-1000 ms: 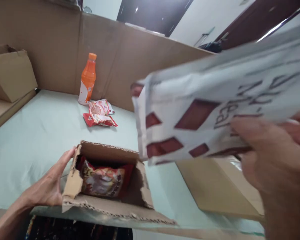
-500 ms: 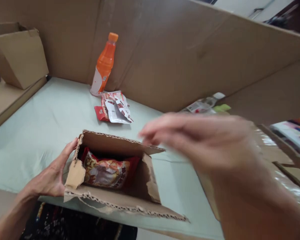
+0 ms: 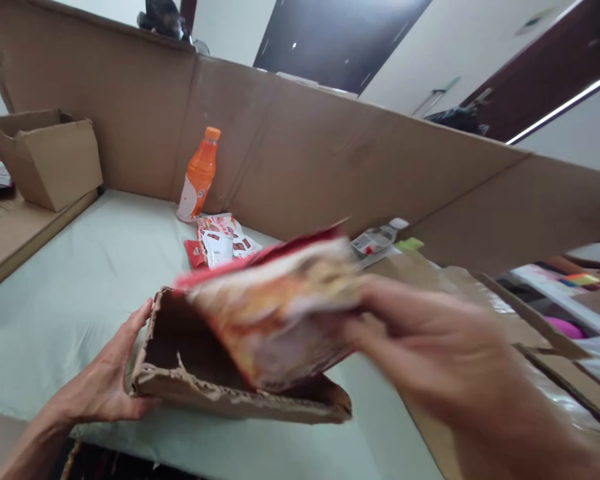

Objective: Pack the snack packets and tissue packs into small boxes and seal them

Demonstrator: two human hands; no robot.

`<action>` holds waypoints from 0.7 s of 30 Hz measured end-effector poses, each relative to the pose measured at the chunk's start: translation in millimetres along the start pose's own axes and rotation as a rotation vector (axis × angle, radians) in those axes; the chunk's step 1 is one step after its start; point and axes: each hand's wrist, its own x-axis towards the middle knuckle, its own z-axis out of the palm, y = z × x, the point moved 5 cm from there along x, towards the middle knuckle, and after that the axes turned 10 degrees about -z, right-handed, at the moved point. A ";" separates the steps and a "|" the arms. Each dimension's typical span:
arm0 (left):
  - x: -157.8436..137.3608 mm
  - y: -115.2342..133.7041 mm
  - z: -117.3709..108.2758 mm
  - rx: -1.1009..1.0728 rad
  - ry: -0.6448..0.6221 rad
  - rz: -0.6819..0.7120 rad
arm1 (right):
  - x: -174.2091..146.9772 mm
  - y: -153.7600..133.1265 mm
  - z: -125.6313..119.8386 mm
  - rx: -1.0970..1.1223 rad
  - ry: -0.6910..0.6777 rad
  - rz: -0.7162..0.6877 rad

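My left hand (image 3: 103,373) grips the left end of an open-topped cardboard box (image 3: 210,393), thumb and fingers around its wall. The box has ragged torn edges, and the part of its inside that shows is dark. My right hand (image 3: 420,333), blurred by motion, pinches the right end of a red and white food packet (image 3: 280,320) printed with a food picture. The packet is tilted over the box opening, its lower part overlapping the front rim. It hides the right part of the box's inside.
Behind the box stand an orange drink bottle (image 3: 199,177) and crumpled red-white wrappers (image 3: 220,243). A clear plastic bottle (image 3: 380,239) lies by the cardboard wall (image 3: 300,153). Another cardboard box (image 3: 63,163) is at the left, and cardboard trays (image 3: 540,320) with assorted things at the right.
My right hand, earlier without the packet above the box, now holds the packet up at the opening. The packet lay inside the box before. The view has tilted upward.
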 end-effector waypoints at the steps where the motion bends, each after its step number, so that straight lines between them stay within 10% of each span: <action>1: 0.1 0.1 0.6 0.004 -0.004 -0.006 | 3.5 15.7 -16.5 0.022 0.171 0.082; 6: -3.7 -1.5 5.0 0.040 0.015 -0.013 | 19.3 124.3 -18.0 0.307 0.708 0.417; 11: -16.1 -8.3 -6.7 0.020 0.054 -0.033 | -22.0 188.3 46.7 0.427 0.821 0.725; 14: -28.8 -4.3 -48.6 -0.011 0.196 -0.050 | -65.8 191.0 87.5 0.483 0.730 0.837; 21: -68.3 20.4 -190.4 0.018 1.020 -0.224 | -149.4 178.1 131.7 0.651 0.768 1.022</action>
